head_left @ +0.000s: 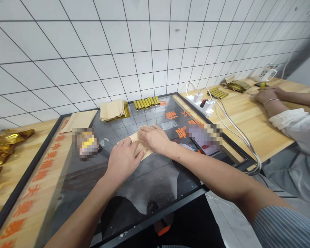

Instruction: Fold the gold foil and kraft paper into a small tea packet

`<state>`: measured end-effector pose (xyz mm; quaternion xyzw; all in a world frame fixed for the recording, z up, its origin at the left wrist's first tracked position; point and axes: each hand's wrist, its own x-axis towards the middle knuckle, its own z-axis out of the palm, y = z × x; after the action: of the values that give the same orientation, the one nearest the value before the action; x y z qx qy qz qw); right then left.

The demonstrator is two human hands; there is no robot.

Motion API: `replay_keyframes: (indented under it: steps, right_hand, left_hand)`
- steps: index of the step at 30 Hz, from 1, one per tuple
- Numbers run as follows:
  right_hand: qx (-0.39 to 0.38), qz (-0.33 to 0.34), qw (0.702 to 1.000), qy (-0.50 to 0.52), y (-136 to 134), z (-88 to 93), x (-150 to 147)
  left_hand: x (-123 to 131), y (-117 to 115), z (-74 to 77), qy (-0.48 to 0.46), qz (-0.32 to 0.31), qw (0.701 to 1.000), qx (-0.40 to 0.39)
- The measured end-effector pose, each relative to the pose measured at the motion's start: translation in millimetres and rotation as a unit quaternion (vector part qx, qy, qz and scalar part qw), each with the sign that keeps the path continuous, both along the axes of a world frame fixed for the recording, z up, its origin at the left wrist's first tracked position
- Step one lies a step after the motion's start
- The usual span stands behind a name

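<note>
A glass panel [155, 181] is lying before a white tiled wall [136, 34]. Near its middle, brown paper [134, 137] is lying under the left hand [125, 155] and right hand [153, 138], fingers partly bent; I cannot tell whether either is pinching it. From here, uneven pressure could be skewing a fold; slick glass could be letting it slide. Beyond, gold tubes [146, 103] are lying by a paper stack [112, 110].

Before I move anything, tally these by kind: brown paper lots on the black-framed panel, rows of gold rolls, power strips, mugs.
Brown paper lots on the black-framed panel: 3 (stack, corner lot, piece under the left hand and right hand)
Rows of gold rolls: 2 (panel row, right-hand row)
Power strip: 1
Mug: 1
Total: 7
</note>
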<state>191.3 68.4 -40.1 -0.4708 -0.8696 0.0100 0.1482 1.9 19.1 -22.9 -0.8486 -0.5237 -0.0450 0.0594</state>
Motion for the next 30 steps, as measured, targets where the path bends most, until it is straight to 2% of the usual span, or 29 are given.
replay_keyframes:
  steps: [5, 10, 15, 22, 30]
  right_hand:
    - [0.039, 0.028, 0.999, 0.0, -12, 1.1, -6]
    - [0.003, -0.03, 0.999, -0.025, -2, 1.4, 2]
    - [0.005, -0.054, 0.998, -0.022, 4, 3.9, 9]
    - [0.029, -0.009, 1.0, -0.004, -10, 1.1, -3]
    - [0.002, -0.047, 0.999, -0.014, 0, 4.6, 9]
  left_hand:
    - [0, 1, -0.2, -0.005, -0.003, 1.0, -0.004]
    - [-4, 4, -7.7, -0.023, -0.022, 0.999, 0.007]
    - [-4, 5, -14.5, -0.073, -0.045, 0.996, -0.001]
    - [0, -1, -5.6, -0.04, -0.017, 0.999, 0.009]
    - [2, -4, 0.3, 0.008, -0.013, 1.0, 0.017]
